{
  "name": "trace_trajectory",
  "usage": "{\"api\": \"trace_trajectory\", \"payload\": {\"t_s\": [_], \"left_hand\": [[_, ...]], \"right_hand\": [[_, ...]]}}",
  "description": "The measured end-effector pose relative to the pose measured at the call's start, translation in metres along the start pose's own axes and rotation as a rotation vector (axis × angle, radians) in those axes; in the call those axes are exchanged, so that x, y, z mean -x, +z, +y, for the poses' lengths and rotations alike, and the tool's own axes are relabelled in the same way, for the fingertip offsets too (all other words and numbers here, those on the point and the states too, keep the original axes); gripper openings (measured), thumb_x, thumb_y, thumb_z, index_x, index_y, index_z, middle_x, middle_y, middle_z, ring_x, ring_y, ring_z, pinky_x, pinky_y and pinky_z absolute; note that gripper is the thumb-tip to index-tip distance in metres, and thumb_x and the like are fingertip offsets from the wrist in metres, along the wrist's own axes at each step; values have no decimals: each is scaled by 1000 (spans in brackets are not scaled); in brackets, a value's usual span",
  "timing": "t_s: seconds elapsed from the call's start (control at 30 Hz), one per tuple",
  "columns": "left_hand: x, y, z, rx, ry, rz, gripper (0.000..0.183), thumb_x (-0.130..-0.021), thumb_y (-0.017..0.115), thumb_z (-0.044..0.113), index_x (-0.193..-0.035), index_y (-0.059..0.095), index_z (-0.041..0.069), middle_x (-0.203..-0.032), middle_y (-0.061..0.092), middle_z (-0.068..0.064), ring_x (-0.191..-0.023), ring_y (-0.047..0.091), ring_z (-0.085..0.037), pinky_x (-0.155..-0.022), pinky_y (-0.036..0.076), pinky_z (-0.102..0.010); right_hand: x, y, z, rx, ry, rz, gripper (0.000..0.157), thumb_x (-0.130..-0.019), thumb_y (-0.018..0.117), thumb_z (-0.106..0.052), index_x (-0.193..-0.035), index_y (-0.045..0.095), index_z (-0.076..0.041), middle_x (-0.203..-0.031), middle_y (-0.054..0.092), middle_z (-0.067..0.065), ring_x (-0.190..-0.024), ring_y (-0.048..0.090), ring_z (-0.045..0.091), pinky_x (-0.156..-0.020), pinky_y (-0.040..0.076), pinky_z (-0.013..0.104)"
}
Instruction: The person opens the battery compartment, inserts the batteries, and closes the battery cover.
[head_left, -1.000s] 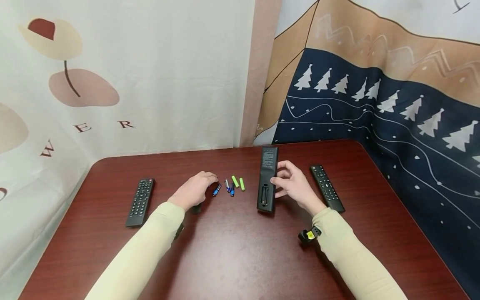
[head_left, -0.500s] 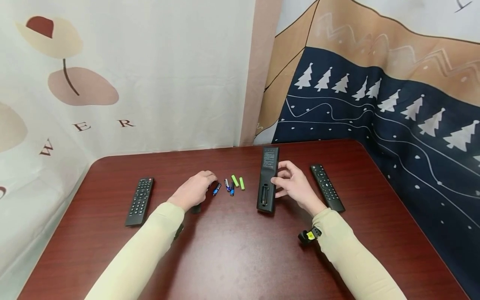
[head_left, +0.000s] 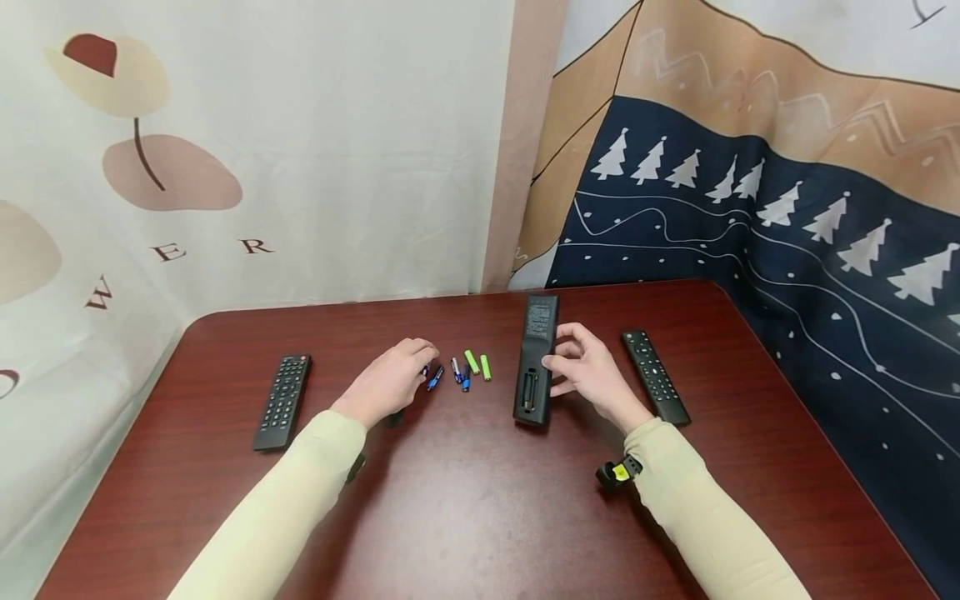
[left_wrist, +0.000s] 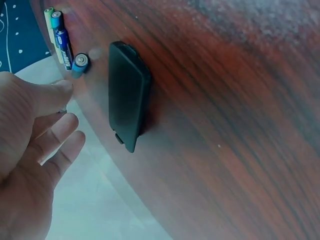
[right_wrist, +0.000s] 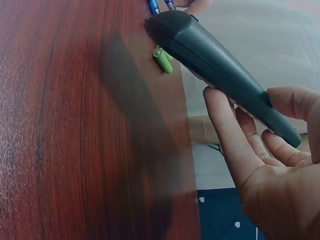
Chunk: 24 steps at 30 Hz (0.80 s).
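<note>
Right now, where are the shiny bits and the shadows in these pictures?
Head view: pale glare on the near middle of the table; left wrist view: whitish shine at top right; right wrist view: a big, soft-edged shadow across the tabletop, below the raised black remote.

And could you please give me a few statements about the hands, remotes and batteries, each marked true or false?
1. The right hand holds a remote. True.
2. Its battery slot is closed. False: the slot is open.
3. A second remote and a third remote lie buttons up on the table. True.
4. The green batteries stand upright. False: the green batteries lie on their sides.
5. A black cover lies on the table near the left hand. True.
</note>
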<state>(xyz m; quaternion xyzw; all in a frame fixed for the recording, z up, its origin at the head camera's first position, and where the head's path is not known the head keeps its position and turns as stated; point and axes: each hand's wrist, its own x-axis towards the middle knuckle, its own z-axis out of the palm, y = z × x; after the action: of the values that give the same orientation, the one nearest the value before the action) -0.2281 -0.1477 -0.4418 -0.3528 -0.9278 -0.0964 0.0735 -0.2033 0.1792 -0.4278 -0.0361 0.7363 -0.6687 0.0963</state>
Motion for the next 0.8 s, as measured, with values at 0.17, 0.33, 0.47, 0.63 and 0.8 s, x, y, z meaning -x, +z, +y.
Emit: {"api": "trace_trajectory", "payload": {"t_s": [0.17,0.33,0.47,0.63,0.8], "left_hand": [[2,-3,2,16,16,29,33,-87,77,-4,-118,67,-4,-119,67,-15,-112,64,-33,-98,55,-42],[5,-3,4,21,25,45,33,-87,78,-1,-118,67,-3,-118,67,-13,-111,63,-31,-97,55,-41],[6,-3,6,30,48,73,32,-87,78,1,-117,68,-2,-116,67,-13,-109,63,-31,-96,55,-41],[8,-3,8,29,78,117,31,-87,79,2,-116,68,-2,-114,67,-12,-107,64,-30,-94,55,-41],[9,-2,10,24,93,160,34,-83,83,2,-114,69,-2,-113,67,-13,-105,64,-29,-91,57,-41]], "right_hand": [[-1,2,0,-3,5,3,42,-96,65,-1,-134,47,0,-105,67,20,-81,74,20,-65,64,43],[-1,4,0,-2,7,-1,42,-96,65,-1,-134,47,-1,-105,66,20,-82,74,21,-65,64,42],[0,4,0,1,7,-6,42,-96,65,-1,-135,47,-1,-106,67,21,-82,74,21,-65,64,42],[0,5,-1,-1,4,-4,42,-97,65,-1,-135,47,-1,-105,67,21,-82,74,21,-65,64,42],[0,6,0,-10,10,-11,42,-96,65,-1,-135,47,-1,-105,66,21,-82,74,21,-65,64,42]]}}
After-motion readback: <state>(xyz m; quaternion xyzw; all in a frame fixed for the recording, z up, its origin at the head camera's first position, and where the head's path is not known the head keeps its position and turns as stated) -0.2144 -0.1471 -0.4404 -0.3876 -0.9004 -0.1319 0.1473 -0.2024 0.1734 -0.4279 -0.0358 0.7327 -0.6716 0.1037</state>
